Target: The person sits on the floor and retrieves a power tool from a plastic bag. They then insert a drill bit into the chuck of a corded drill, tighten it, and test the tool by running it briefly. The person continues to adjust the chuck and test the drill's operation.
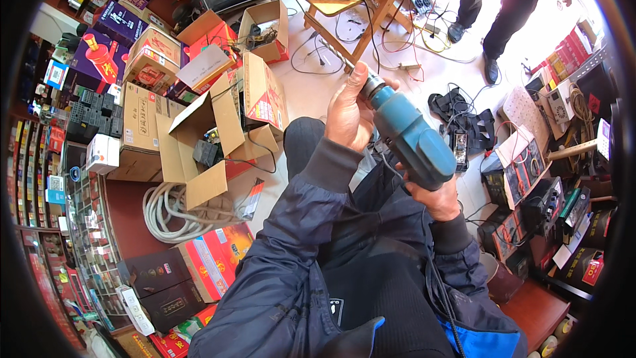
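A teal power drill (pixel 414 136) is held above my lap, its nose pointing up and to the left. From its chuck (pixel 375 82) sticks a long metal drill bit (pixel 336 55). My left hand (pixel 350 111) is closed round the chuck end, with the thumb lying along it. At the rear, my right hand (pixel 438 200) grips the drill from below; the handle is mostly hidden by the drill body. A dark cord (pixel 434 278) runs down beside my right forearm.
Open cardboard boxes (pixel 182 134) and a coiled pale hose (pixel 165 215) lie to my left. Ahead stands a wooden table (pixel 334 6) with tools, wires trailing beneath. Another person's legs (pixel 507 16) are at the far right. Equipment and a hammer (pixel 575 149) crowd the right side.
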